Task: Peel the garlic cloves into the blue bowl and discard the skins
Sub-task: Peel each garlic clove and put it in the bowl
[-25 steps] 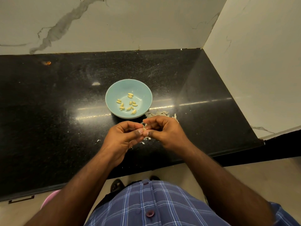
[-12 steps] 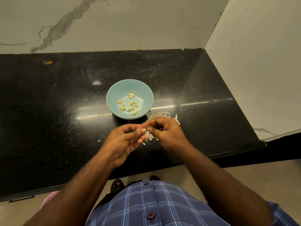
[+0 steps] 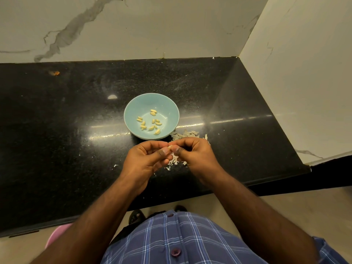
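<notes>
A pale blue bowl (image 3: 151,103) is seen holding yellowish garlic cloves (image 3: 150,121) on a speckled, glossy black table (image 3: 57,130). Whitish-grey skins (image 3: 183,134) are scattered beside it. White walls (image 3: 133,25) are veined with grey, and a blue checked shirt (image 3: 182,242) is worn.

The garlic clove (image 3: 170,147) pinched between the left hand (image 3: 147,161) and right hand (image 3: 196,156) shows only a pale tip, part of the skins (image 3: 183,134) lies hidden behind the right hand, and the near-left pink object (image 3: 57,234) is mostly covered by the arm.
</notes>
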Demonstrator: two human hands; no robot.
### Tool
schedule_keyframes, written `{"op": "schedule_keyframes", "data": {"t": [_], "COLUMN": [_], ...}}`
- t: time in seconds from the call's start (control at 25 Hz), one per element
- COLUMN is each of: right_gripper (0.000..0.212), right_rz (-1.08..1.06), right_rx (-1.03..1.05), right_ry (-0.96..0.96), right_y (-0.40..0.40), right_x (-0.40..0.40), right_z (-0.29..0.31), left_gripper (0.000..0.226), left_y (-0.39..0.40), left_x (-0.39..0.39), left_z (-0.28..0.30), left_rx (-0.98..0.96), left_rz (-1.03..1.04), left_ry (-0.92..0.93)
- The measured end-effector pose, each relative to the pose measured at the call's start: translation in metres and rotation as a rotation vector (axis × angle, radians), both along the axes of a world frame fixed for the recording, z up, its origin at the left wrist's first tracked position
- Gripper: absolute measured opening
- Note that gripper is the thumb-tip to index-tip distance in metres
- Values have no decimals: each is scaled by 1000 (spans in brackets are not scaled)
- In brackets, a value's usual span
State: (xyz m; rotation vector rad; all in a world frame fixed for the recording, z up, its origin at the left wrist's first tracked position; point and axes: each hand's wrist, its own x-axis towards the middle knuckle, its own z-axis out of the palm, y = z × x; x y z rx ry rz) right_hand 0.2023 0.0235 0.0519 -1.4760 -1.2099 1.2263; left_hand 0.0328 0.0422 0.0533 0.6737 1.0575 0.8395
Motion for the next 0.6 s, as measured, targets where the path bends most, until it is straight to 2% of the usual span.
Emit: {"op": "schedule_keyframes", "data": {"t": [0.24, 0.36, 0.6], "right_gripper": [11, 9, 5], "right_rz": [-7, 5, 83], "right_rx": [68, 82, 187], "right_ry": [-135, -225, -462], "right_y": [0, -1, -3], "right_x": [1, -1, 0], "right_z": [-1, -2, 0], "left_gripper": [16, 22, 19], "left_y": [1, 1, 0], "left_x": [-1, -1, 0], "left_z": [0, 1, 0], "left_rx": [-117, -118, -103], "left_rz": [4, -11, -5], "left_ry": [-36, -40, -4]}}
